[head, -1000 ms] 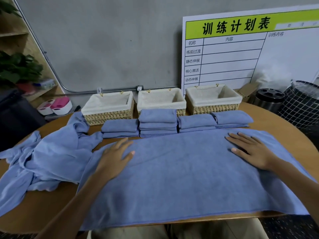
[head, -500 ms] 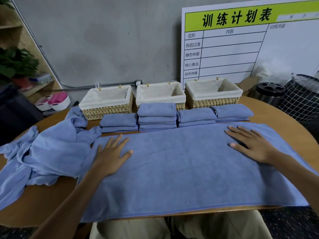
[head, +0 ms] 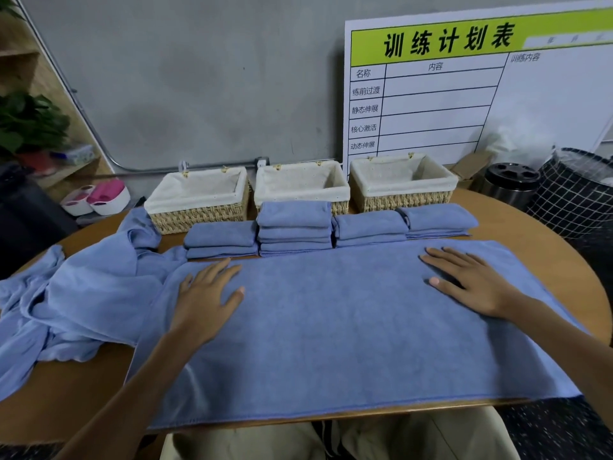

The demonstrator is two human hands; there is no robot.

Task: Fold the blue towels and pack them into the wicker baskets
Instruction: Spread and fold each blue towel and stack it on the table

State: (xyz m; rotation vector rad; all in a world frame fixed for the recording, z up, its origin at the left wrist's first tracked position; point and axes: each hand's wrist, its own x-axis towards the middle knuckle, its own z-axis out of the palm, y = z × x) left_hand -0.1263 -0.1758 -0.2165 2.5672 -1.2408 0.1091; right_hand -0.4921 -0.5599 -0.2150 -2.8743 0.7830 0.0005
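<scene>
Both hands sit slightly farther out toward the towel's far corners than a moment ago, while the cloth itself lies as it did. Nearest, the spread blue towel [head: 331,327] covers the front of the round table [head: 564,260], its near hem hanging just over the edge. The left hand [head: 205,293] presses flat on its far left part, fingers straight and spread, grasping nothing; the right hand [head: 474,283] does the same on the far right. To the left lies a crumpled heap of unfolded towels [head: 73,303], touching the spread one. Just beyond the spread towel's far edge stand the folded towels [head: 293,229] in four neat piles side by side. Behind them, three wicker baskets [head: 199,202] with white liners line the back of the table, none showing any towel inside. By my reading, folding is well under way but not finished: this towel and the heap remain, and packing has not begun.
</scene>
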